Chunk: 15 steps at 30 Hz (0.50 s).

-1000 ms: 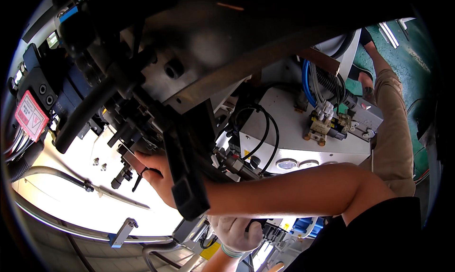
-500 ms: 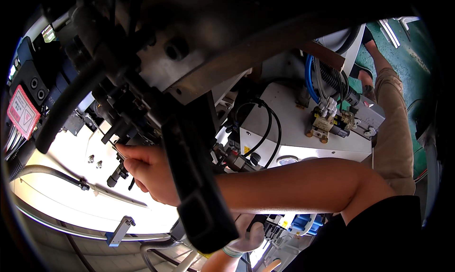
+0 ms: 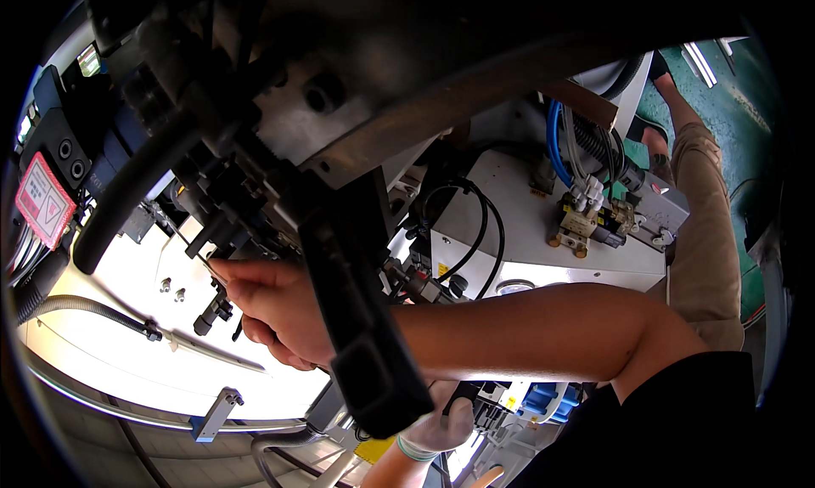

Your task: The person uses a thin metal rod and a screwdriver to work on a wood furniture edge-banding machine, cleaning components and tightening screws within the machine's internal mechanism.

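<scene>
My right hand (image 3: 284, 314) is bare and reaches in from the right with its thumb side up. Thumb and forefinger pinch the end of a thin metal rod (image 3: 188, 245), which slants up into a dark mechanism (image 3: 246, 225); the other fingers are curled. A black handle (image 3: 361, 352) hangs in front of the wrist and hides part of it. At the bottom centre, a pale-gloved hand, which looks like my left hand (image 3: 437, 433), is closed against a dark part; what it grips is mostly hidden.
A heavy metal plate (image 3: 382, 140) crosses overhead. Behind my forearm stands a light housing (image 3: 501, 199) with valves (image 3: 586, 225), a blue hose (image 3: 556, 144) and black cables. A corrugated conduit (image 3: 93, 308) runs at left. Legs in tan trousers (image 3: 705, 225) are at right.
My right hand has turned slightly, and its lower fingers have opened out a little while the pinch stays. The black handle and mechanism appear shifted slightly right. The gloved hand has hardly moved.
</scene>
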Motion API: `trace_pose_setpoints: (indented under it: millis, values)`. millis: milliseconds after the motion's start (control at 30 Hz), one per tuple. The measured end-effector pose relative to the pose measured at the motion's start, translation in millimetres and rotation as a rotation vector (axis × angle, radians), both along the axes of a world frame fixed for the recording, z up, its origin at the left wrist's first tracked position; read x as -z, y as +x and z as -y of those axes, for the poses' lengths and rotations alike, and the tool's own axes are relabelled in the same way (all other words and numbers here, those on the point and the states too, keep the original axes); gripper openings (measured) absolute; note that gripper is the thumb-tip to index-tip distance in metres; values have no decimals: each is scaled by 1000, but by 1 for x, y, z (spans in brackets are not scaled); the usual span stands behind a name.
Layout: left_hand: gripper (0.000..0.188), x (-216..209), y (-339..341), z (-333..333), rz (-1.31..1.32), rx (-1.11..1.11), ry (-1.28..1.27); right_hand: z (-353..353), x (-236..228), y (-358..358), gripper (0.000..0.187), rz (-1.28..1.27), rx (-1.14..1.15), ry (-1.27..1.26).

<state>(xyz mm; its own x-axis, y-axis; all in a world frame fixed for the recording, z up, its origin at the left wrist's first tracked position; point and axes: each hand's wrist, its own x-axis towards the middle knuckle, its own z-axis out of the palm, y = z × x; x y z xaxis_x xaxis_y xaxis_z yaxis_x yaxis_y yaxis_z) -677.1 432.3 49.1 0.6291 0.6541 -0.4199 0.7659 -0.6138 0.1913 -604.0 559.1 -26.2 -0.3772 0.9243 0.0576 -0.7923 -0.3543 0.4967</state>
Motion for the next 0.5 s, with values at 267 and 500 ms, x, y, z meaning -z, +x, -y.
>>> trace_pose_setpoints:
  millis: [267,500]
  values:
    - [35,2,-1,-2,21,10,-12,-3,-2,-5,46,34,-7,-11]
    - [36,3,-5,-1,54,8,-5,2,-4,-2,46,110,-77,-7]
